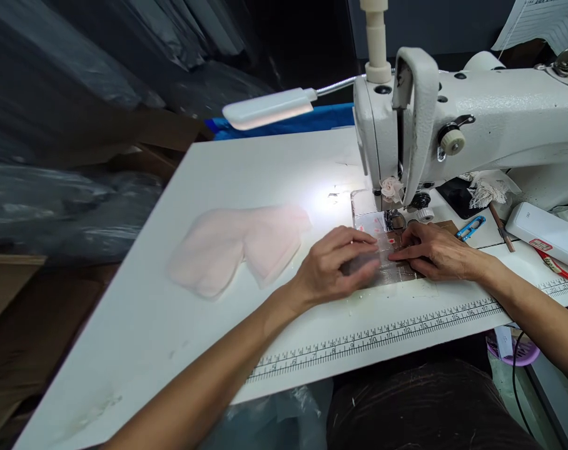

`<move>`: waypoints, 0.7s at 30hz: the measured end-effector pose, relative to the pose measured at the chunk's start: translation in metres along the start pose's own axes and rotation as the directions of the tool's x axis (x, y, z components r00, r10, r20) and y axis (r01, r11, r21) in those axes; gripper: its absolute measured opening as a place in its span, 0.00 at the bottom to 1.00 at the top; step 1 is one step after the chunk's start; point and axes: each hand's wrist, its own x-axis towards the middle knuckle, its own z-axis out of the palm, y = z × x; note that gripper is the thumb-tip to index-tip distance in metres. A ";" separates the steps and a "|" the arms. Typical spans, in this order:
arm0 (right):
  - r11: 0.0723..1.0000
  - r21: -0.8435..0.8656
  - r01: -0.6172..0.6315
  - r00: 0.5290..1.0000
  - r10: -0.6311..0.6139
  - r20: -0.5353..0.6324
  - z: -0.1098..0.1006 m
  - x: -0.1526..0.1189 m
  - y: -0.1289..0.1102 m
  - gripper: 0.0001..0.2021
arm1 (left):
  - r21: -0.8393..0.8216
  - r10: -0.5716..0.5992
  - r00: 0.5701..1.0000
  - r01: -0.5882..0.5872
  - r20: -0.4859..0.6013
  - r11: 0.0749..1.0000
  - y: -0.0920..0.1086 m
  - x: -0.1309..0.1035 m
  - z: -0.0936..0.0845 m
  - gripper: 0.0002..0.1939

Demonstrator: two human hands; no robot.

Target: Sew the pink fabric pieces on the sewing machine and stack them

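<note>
A white sewing machine stands at the right, its presser foot above a metal plate. A thin see-through piece with small red marks lies over the plate by the foot; its outline is hard to make out. My left hand is left of the plate, fingers stretched toward the piece and thumb apart, the tips smeared by motion. On the other side, my right hand has its fingers bent together, tips down at the plate; what they hold is hidden. Left of both hands lies a pale pink fabric piece.
A lamp lights the white table, which has a printed ruler along its front edge. Blue thread snips, a white box-shaped device and red-handled scissors lie at right. A purple basket is below.
</note>
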 end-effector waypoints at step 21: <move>0.989 0.016 -0.145 0.989 0.145 -0.029 0.006 -0.001 -0.002 0.19 | 0.302 -0.049 0.949 -0.051 0.312 0.952 -0.030 0.012 0.014 0.22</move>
